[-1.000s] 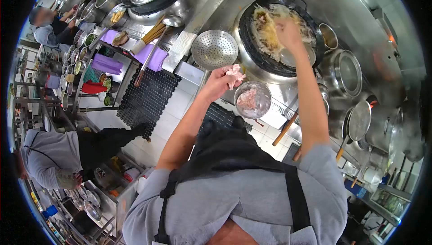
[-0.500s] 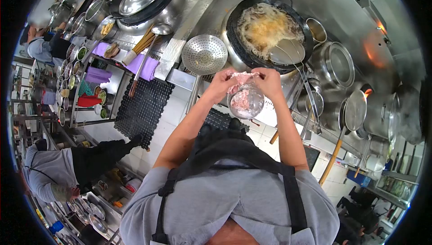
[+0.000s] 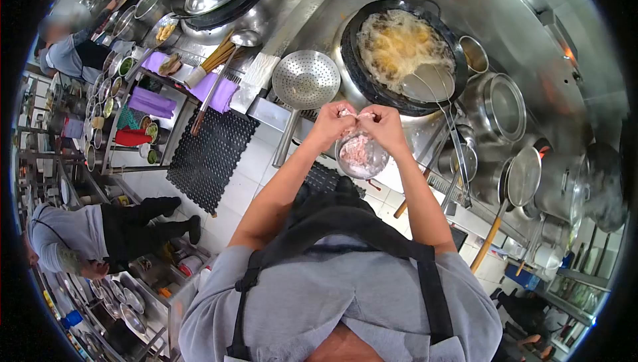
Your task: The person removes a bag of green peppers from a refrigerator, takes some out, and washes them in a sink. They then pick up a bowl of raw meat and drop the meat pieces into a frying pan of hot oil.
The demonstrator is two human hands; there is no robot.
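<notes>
My left hand (image 3: 334, 125) and my right hand (image 3: 383, 125) meet at the far rim of a metal bowl (image 3: 379, 165). Both have their fingers closed on a piece of pale pink raw meat (image 3: 357, 116), partly hidden by the fingers. More raw meat (image 3: 357, 151) lies in the bowl below them. Just beyond the hands, a black wok (image 3: 347, 53) holds bubbling oil with golden pieces (image 3: 399, 43) in it. A wire strainer (image 3: 428, 83) rests at the wok's near right side.
A perforated ladle (image 3: 306, 80) lies left of the wok. Pots (image 3: 505, 106) and a round strainer (image 3: 524, 176) stand at right. A ladle (image 3: 247, 38) and chopsticks (image 3: 216, 53) are at left. A co-worker (image 3: 80, 236) stands at lower left, another (image 3: 70, 50) at upper left.
My hands have come closer together, and the meat between them shows less. The golden pieces in the oil are more distinct. The lower-left co-worker has shifted, legs now apart.
</notes>
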